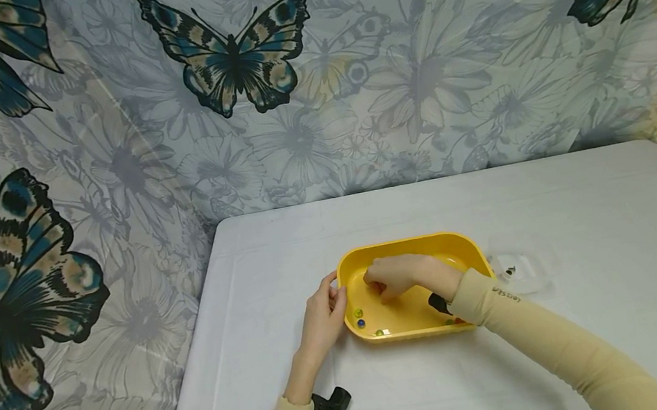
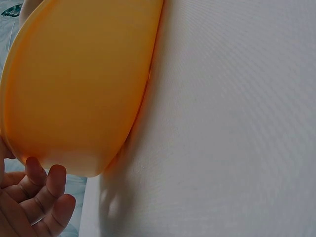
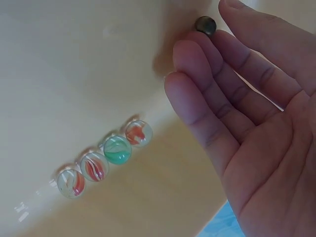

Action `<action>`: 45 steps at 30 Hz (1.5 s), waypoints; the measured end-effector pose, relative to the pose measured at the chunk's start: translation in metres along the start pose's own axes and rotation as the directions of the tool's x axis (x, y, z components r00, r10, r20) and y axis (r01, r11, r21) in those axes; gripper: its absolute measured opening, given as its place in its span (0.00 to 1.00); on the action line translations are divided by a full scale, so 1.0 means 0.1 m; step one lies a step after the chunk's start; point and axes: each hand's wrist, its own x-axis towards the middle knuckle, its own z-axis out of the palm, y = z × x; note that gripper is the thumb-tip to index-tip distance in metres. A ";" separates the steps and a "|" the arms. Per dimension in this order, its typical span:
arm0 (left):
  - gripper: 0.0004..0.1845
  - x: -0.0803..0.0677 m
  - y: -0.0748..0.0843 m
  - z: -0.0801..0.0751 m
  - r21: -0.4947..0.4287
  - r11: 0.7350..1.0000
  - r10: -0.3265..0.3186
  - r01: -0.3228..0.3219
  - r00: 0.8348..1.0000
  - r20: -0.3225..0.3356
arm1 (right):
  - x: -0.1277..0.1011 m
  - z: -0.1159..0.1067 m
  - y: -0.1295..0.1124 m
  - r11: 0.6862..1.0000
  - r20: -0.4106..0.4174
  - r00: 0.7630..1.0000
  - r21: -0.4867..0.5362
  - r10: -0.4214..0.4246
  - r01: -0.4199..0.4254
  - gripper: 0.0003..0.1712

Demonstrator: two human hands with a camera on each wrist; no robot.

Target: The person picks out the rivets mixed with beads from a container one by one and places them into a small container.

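My left hand (image 1: 322, 314) holds the left end of a yellow tray (image 1: 417, 332), its fingers (image 2: 58, 180) bent against the outer wall in the left wrist view. My right hand (image 1: 398, 275) reaches down into the tray. In the right wrist view, a dark marble (image 3: 205, 25) sits by the tips of the thumb and forefinger, with no firm pinch visible. Below those fingers, several clear glass marbles line up along the tray's edge, among them a green-swirled one (image 3: 117, 149) and a red-swirled one (image 3: 94, 166). A blue marble (image 1: 361, 323) lies in the tray's near left corner.
A transparent container (image 1: 517, 273) with small dark bits stands just right of the tray, partly behind the right sleeve. White cloth (image 1: 261, 263) covers the table, which meets a wall (image 1: 355, 124) patterned with butterflies and flowers. Each wrist carries a black camera (image 1: 333, 404).
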 end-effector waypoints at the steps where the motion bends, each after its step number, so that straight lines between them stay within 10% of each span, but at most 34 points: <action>1: 0.20 0.00 0.00 0.00 0.000 1.000 -0.002 0.002 1.000 0.000 | 0.00 0.00 0.00 1.000 0.000 1.000 0.001 0.002 -0.002 0.06; 45: 0.19 0.01 -0.01 0.01 -0.007 1.000 0.001 -0.001 1.000 -0.003 | 0.02 0.09 0.01 0.999 -0.016 0.999 0.007 -0.045 0.045 0.12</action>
